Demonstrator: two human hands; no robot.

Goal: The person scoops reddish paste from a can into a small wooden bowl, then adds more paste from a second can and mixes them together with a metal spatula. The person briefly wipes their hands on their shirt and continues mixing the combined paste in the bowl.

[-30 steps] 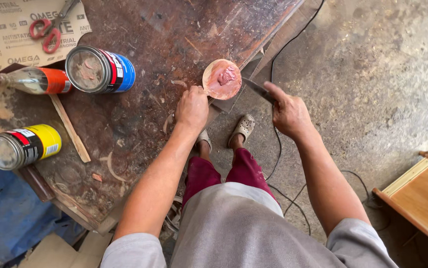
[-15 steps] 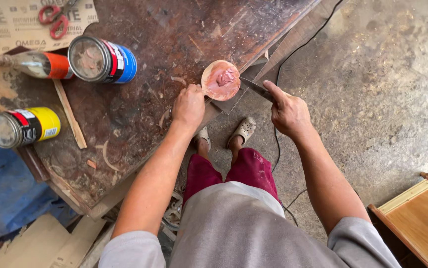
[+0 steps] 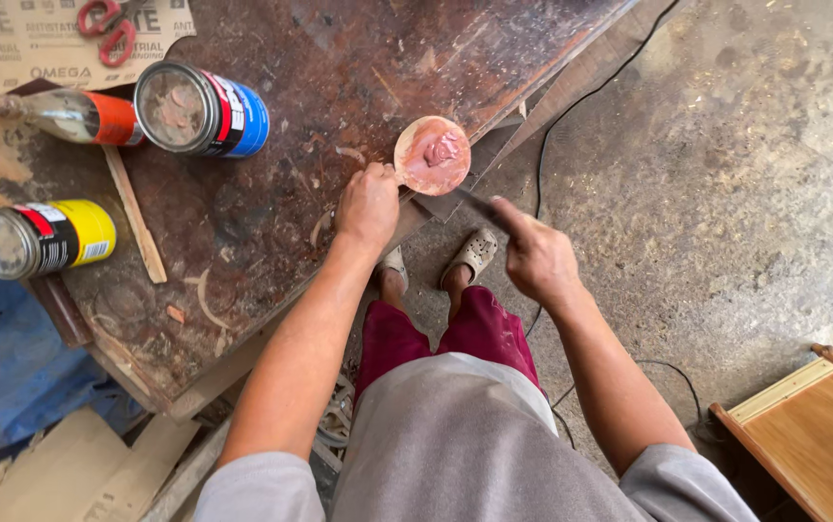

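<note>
Putty lid point(image 3: 433, 155) pinched by left fingers point(image 3: 378, 184), right fingers point(image 3: 508, 215) gripping knife point(image 3: 474, 205) (stained workbench point(image 3: 339, 77), concrete floor point(image 3: 726, 174))

The scissors point(image 3: 107, 29) at the upper left are cut by the top edge, so only the red handles show. The blade point(image 3: 474, 205) in the right hand point(image 3: 535, 259) is blurred. The cabinet point(image 3: 808, 440) at the lower right runs off the frame. The left hand point(image 3: 368, 205) hides part of the lid's point(image 3: 433, 155) rim.
</note>
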